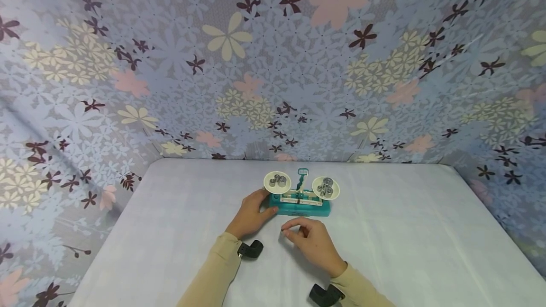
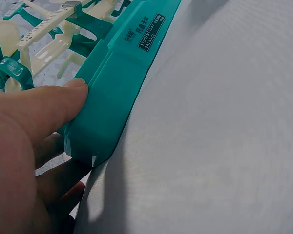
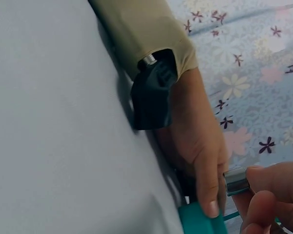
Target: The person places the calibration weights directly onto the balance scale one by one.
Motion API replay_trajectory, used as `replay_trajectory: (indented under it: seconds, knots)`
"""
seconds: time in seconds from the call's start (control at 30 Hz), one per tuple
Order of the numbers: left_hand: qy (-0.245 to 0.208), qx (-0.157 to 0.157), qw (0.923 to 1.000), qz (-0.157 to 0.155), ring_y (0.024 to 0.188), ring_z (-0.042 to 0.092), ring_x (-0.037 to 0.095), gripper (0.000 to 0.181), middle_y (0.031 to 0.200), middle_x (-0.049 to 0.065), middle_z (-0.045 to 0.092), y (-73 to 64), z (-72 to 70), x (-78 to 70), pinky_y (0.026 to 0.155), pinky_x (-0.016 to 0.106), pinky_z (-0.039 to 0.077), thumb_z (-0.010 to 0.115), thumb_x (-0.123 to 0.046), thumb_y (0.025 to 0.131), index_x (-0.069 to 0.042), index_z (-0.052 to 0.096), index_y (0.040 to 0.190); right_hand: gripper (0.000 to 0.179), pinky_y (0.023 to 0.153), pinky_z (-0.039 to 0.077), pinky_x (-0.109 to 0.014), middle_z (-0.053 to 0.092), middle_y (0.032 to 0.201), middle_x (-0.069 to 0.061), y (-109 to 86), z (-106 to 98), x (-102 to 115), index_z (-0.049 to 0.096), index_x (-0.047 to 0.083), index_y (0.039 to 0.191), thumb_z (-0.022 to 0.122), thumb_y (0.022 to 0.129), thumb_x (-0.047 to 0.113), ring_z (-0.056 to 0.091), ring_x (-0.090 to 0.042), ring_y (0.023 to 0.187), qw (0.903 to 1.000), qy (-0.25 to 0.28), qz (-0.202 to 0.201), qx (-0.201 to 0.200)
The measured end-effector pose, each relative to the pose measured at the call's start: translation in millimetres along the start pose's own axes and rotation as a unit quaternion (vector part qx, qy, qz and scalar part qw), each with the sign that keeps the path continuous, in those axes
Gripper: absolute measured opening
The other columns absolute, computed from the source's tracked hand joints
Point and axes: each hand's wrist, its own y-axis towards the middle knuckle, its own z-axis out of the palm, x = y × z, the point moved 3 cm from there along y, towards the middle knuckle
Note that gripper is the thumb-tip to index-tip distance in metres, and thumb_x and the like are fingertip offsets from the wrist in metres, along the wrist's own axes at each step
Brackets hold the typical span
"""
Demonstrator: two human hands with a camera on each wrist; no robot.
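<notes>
A teal balance scale [image 1: 313, 210] stands near the back of the table. My left hand [image 1: 251, 214] grips the left end of its base; in the left wrist view the thumb [image 2: 63, 100] lies on the base's front and the other fingers reach round the end. Several metal weights [image 1: 282, 181] sit in the white left pan [image 1: 277, 191], and several more weights [image 1: 327, 181] in the right pan [image 1: 335, 190]. In front of the base, my right hand [image 1: 314, 245] pinches a small shiny cylindrical weight [image 3: 236, 181] between thumb and fingertips.
A pale cloth covers the table [image 1: 405, 236], and a flowered curtain [image 1: 273, 70] hangs behind it and at both sides. Black wrist cameras [image 1: 251, 249] are strapped on both forearms over tan sleeves [image 1: 213, 269].
</notes>
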Motion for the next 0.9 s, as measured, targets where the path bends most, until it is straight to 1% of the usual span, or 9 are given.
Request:
replay_trajectory:
  seconds: [0.13,0.23,0.4,0.57,0.8,0.9]
  knots:
    - [-0.002,-0.003,1.0000,0.006,0.132,0.036,0.024,0.062,0.141,0.009,0.043,0.1,-0.4,-0.5,0.109,0.044,0.027,0.058,-0.040,0.090,-0.008,0.040,0.140,0.008,0.041,0.035,-0.019,0.053,0.053,-0.005,-4.3,-5.4,23.5,0.071,0.014,0.090,0.069,0.083,0.011,0.041,-0.005,0.044,1.0000,0.005,-0.008,0.000]
    - [-0.004,-0.001,1.0000,0.003,0.132,0.035,0.023,0.063,0.141,0.009,0.042,0.1,-0.6,-1.4,0.110,0.044,0.026,0.058,-0.040,0.089,-0.008,0.040,0.140,0.008,0.041,0.037,-0.019,0.052,0.053,-0.004,-5.1,-7.7,32.1,0.071,0.015,0.090,0.068,0.084,0.010,0.042,-0.004,0.044,0.9998,0.002,-0.019,-0.002]
    - [0.000,-0.003,1.0000,-0.005,0.132,0.035,0.022,0.063,0.142,0.008,0.042,0.0,-0.1,-1.5,0.110,0.043,0.024,0.058,-0.041,0.089,-0.009,0.040,0.140,0.009,0.040,0.035,-0.019,0.051,0.053,-0.003,-2.6,-9.6,38.2,0.070,0.016,0.092,0.068,0.084,0.011,0.041,-0.005,0.044,0.9992,0.009,-0.038,-0.007]
    - [0.002,-0.006,1.0000,-0.002,0.132,0.035,0.021,0.064,0.141,0.007,0.042,0.4,0.1,-0.6,0.110,0.042,0.025,0.059,-0.040,0.089,-0.008,0.040,0.140,0.009,0.038,0.034,-0.018,0.050,0.052,-0.004,0.1,-11.0,43.9,0.070,0.015,0.092,0.068,0.084,0.011,0.040,-0.005,0.044,0.9981,0.016,-0.057,-0.018]
    - [0.009,0.001,0.9999,-0.014,0.133,0.033,0.020,0.064,0.143,0.006,0.041,0.7,0.1,0.8,0.111,0.042,0.022,0.058,-0.042,0.089,-0.010,0.039,0.141,0.011,0.038,0.034,-0.019,0.050,0.054,-0.004,3.6,-11.6,52.1,0.070,0.006,0.094,0.068,0.084,0.009,0.039,-0.005,0.045,0.9962,0.019,-0.078,-0.033]
    - [0.007,-0.001,1.0000,-0.006,0.133,0.034,0.022,0.063,0.142,0.008,0.042,0.6,-0.4,-0.1,0.111,0.044,0.023,0.058,-0.040,0.089,-0.008,0.040,0.140,0.011,0.039,0.035,-0.019,0.052,0.058,-0.006,5.8,-12.2,55.0,0.070,0.005,0.094,0.067,0.084,0.009,0.039,-0.005,0.046,0.9949,0.025,-0.090,-0.039]
